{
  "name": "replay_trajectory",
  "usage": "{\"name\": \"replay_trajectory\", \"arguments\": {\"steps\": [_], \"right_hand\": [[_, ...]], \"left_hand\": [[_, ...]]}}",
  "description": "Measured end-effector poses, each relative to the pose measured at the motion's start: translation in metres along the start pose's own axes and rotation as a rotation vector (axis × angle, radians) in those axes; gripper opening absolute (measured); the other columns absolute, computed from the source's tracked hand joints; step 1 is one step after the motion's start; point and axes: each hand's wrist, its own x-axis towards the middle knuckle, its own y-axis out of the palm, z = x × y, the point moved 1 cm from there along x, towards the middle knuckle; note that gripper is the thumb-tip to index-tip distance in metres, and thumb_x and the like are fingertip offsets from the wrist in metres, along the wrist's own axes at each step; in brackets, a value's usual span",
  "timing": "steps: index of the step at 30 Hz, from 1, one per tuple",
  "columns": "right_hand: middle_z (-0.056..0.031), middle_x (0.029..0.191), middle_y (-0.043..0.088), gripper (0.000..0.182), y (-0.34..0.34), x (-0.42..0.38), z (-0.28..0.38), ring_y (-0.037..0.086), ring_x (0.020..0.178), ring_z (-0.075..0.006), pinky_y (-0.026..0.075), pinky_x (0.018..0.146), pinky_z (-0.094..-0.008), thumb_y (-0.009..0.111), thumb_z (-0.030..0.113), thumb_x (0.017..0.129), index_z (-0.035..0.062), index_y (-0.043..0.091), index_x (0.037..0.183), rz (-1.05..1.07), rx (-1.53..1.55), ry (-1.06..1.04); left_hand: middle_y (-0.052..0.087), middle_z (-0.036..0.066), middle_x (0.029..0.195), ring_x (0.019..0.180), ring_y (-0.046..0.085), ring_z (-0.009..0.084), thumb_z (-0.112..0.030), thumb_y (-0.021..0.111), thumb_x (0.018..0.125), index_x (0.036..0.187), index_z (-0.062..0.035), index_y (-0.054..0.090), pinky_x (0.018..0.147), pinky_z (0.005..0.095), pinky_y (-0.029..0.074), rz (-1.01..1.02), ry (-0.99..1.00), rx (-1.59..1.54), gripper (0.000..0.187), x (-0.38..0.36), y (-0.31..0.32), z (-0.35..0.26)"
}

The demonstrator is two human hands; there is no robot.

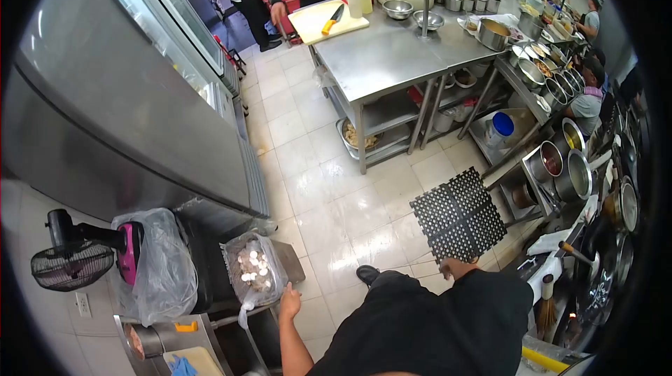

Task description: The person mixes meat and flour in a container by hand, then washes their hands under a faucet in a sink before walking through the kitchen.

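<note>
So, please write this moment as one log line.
left hand: touching plastic bag of round pieces | right hand: holding black perforated mat

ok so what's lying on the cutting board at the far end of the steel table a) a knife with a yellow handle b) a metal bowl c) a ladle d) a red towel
a: a knife with a yellow handle lies at a slant on the pale cutting board, while the metal bowls sit off the board on the steel table.

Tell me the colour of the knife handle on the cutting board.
Yellow-orange handle on the knife, lying on the pale cutting board; head view.
</note>
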Motion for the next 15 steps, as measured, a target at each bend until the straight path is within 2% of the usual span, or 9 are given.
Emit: {"name": "replay_trajectory", "arguments": {"steps": [1, 2, 5, 7, 8, 9, 10, 13, 15], "right_hand": [[-0.0069, 0.091, 0.064, 0.039, 0.011, 0.005, -0.007, 0.058, 0.084, -0.0230, 0.048, 0.067, -0.0406, 0.065, 0.019, 0.076, 0.0040, 0.056, 0.111, 0.143, 0.155, 0.237], [-0.0078, 0.093, 0.063, 0.037, 0.019, 0.004, -0.019, 0.057, 0.085, -0.0235, 0.047, 0.065, -0.0401, 0.060, 0.018, 0.080, 0.0070, 0.054, 0.115, 0.200, 0.537, 0.289], [-0.0068, 0.097, 0.061, 0.040, -0.045, -0.056, 0.045, 0.057, 0.079, -0.0263, 0.046, 0.068, -0.0372, 0.056, 0.015, 0.077, 0.0123, 0.053, 0.117, 0.251, 0.738, 0.392], [-0.0083, 0.092, 0.063, 0.034, 0.017, 0.129, -0.040, 0.057, 0.073, -0.0285, 0.047, 0.066, -0.0371, 0.059, 0.027, 0.075, 0.0129, 0.061, 0.105, 0.260, 0.351, 0.094], [-0.0122, 0.086, 0.063, 0.033, -0.002, 0.153, -0.035, 0.057, 0.069, -0.0312, 0.047, 0.063, -0.0374, 0.062, 0.041, 0.070, 0.0143, 0.068, 0.088, -0.357, -0.172, -0.251], [-0.0129, 0.082, 0.064, 0.036, -0.048, 0.132, -0.004, 0.058, 0.071, -0.0314, 0.048, 0.064, -0.0372, 0.063, 0.049, 0.064, 0.0160, 0.069, 0.076, -0.131, -0.465, -0.077], [-0.0097, 0.080, 0.065, 0.033, -0.108, 0.050, 0.048, 0.060, 0.073, -0.0283, 0.048, 0.065, -0.0365, 0.063, 0.048, 0.062, 0.0179, 0.069, 0.074, -0.336, -0.324, 0.034], [-0.0077, 0.076, 0.064, 0.035, -0.165, 0.045, 0.071, 0.060, 0.071, -0.0258, 0.048, 0.064, -0.0369, 0.062, 0.047, 0.063, 0.0137, 0.068, 0.070, -0.481, -0.377, 0.018], [-0.0094, 0.073, 0.063, 0.032, -0.188, 0.033, 0.077, 0.059, 0.070, -0.0255, 0.048, 0.065, -0.0369, 0.059, 0.040, 0.069, 0.0092, 0.066, 0.068, -0.959, -0.148, -0.127]], "left_hand": [[0.038, 0.029, 0.124, 0.113, 0.040, 0.0400, -0.023, 0.036, 0.083, 0.120, 0.0066, 0.042, 0.096, 0.0393, 0.032, -0.004, 0.001, 0.000, 0.048, 0.003, -0.011, -0.019], [0.037, 0.029, 0.125, 0.116, 0.037, 0.0393, -0.023, 0.038, 0.083, 0.122, 0.0068, 0.038, 0.097, 0.0383, 0.031, 0.030, 0.002, 0.004, 0.050, 0.006, -0.021, -0.033], [0.034, 0.028, 0.129, 0.121, 0.032, 0.0371, -0.026, 0.041, 0.081, 0.127, 0.0077, 0.031, 0.100, 0.0359, 0.028, 0.038, -0.013, -0.030, 0.057, 0.030, -0.026, -0.031], [0.032, 0.028, 0.130, 0.123, 0.030, 0.0356, -0.028, 0.043, 0.081, 0.128, 0.0084, 0.028, 0.101, 0.0344, 0.027, 0.019, -0.023, -0.067, 0.062, 0.038, -0.031, -0.038], [0.031, 0.028, 0.131, 0.125, 0.029, 0.0341, -0.032, 0.046, 0.080, 0.129, 0.0091, 0.026, 0.102, 0.0334, 0.026, 0.032, 0.006, -0.065, 0.068, 0.031, -0.041, -0.048], [0.030, 0.028, 0.132, 0.126, 0.028, 0.0326, -0.036, 0.049, 0.079, 0.130, 0.0098, 0.023, 0.102, 0.0323, 0.025, 0.046, 0.035, -0.061, 0.073, 0.030, -0.050, -0.057], [0.030, 0.028, 0.132, 0.126, 0.028, 0.0326, -0.036, 0.049, 0.079, 0.130, 0.0098, 0.023, 0.102, 0.0323, 0.025, 0.047, 0.041, -0.052, 0.073, 0.038, -0.053, -0.058], [0.030, 0.027, 0.132, 0.126, 0.029, 0.0318, -0.044, 0.053, 0.077, 0.130, 0.0098, 0.020, 0.102, 0.0317, 0.025, 0.203, -0.053, 0.016, 0.083, 0.061, -0.057, -0.048], [0.031, 0.028, 0.131, 0.126, 0.028, 0.0318, -0.041, 0.059, 0.076, 0.131, 0.0068, 0.022, 0.101, 0.0322, 0.026, 0.275, -0.222, -0.042, 0.082, 0.083, -0.055, -0.045]]}}
